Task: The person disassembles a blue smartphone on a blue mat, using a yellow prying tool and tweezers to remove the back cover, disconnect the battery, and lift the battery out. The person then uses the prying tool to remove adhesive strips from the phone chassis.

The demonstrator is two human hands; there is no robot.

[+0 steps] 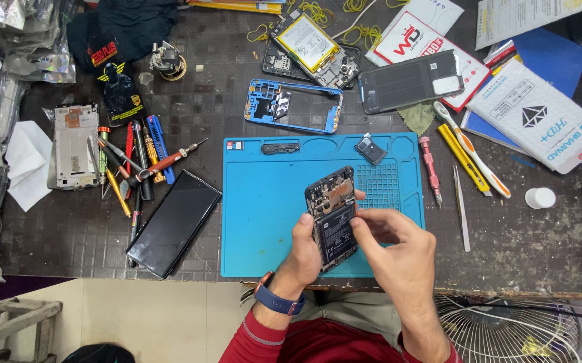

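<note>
Left hand (302, 252) is clamping the opened phone (332, 216) by its edge above the blue repair mat (264, 202); right hand (391, 242) is pinching its 3 o'clock side. Loose camera module (371, 148) is sitting at 12 o'clock; a slipping pinch could be tearing exposed connectors.

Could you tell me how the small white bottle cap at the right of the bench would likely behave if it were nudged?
The white cap looks small, so probably light. Standing flat on the bench, it would likely slide; tipped sideways, it might roll.
</note>
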